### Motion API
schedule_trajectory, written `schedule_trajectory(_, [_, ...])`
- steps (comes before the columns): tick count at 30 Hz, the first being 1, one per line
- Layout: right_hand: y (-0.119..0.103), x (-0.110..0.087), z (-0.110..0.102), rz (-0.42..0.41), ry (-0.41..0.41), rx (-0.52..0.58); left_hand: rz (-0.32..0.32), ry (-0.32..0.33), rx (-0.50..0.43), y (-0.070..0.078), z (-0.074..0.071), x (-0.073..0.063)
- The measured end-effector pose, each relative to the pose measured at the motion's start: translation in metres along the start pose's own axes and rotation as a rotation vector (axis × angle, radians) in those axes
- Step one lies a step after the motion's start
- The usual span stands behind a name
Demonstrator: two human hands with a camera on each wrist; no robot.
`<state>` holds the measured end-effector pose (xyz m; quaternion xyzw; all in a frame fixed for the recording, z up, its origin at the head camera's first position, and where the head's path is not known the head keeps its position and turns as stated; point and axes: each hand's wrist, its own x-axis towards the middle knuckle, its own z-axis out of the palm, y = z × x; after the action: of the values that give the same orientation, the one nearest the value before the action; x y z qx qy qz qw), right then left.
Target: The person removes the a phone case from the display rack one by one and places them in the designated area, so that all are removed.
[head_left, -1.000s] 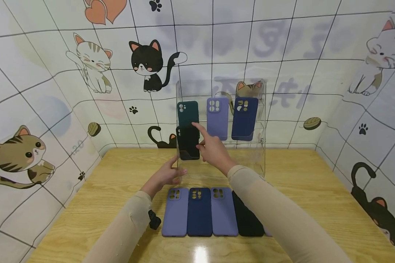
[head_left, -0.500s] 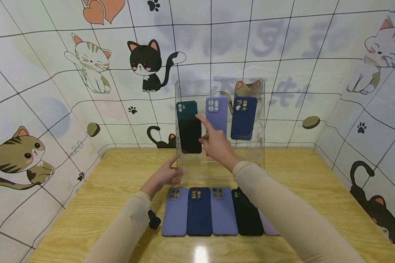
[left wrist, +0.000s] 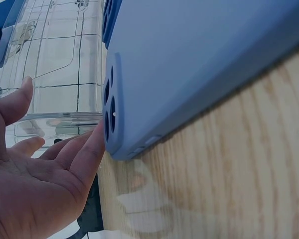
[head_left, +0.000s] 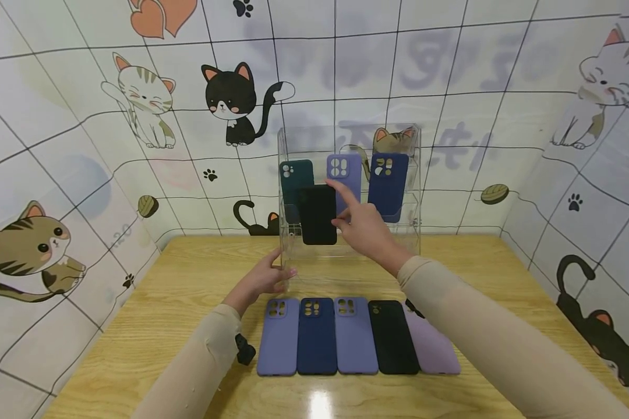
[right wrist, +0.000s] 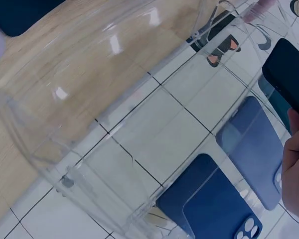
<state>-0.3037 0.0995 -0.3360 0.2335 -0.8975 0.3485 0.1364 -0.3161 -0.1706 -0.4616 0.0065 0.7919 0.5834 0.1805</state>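
In the head view my right hand (head_left: 367, 227) pinches a black phone case (head_left: 317, 215) by its right edge, upright before the clear acrylic display stand (head_left: 420, 180). The right wrist view shows the fingers at the case's edge. Behind it, a dark green case (head_left: 293, 181) is partly covered. A purple case (head_left: 353, 179) and a navy case (head_left: 388, 198) stand on the same tier to the right. My left hand (head_left: 262, 276) rests at the stand's lower left side. In the left wrist view, its fingers (left wrist: 84, 154) extend along the clear plastic, thumb apart.
A row of phone cases lies on the wooden table (head_left: 188, 326) before the stand: purple (head_left: 279, 346), navy (head_left: 317, 346), purple (head_left: 355, 346), black (head_left: 394, 346) and lilac (head_left: 434, 349). My right sleeve (head_left: 482, 326) overhangs the lilac one. A cat-patterned wall covering (head_left: 314, 75) stands close behind.
The black case has come up off the stand's lower left tier and moved right with my right hand, uncovering part of the green case. My left hand has stayed put.
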Motion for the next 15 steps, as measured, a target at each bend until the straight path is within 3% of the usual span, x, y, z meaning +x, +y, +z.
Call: schedule_trajectory(15, [0.017,-0.045,-0.051,0.093,-0.063,0.004,0.007,-0.001,0.0,-0.001,0.0,0.0])
